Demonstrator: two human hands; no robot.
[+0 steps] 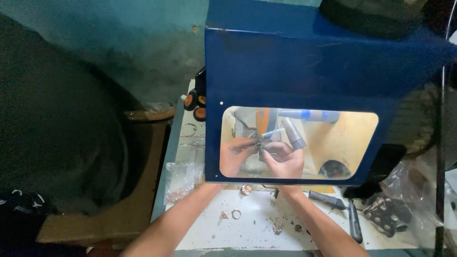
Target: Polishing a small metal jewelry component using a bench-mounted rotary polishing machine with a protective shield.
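Both my hands reach inside a dark blue cabinet [304, 62] and show through its clear window [352, 138]. My left hand [234, 154] and my right hand [285, 159] meet at the middle, pinching a small metal piece [261, 146] between the fingertips. A grey nozzle [293, 133] and a blue-grey tube [309, 115] point down at the piece from above.
Several small rings and metal bits [236, 214] lie on the white table [247, 233] in front of the cabinet. A clear plastic bag [181, 181] sits at left, dark-handled tools [352, 219] and another bag [395, 204] at right. Orange-black discs [195, 102] sit behind.
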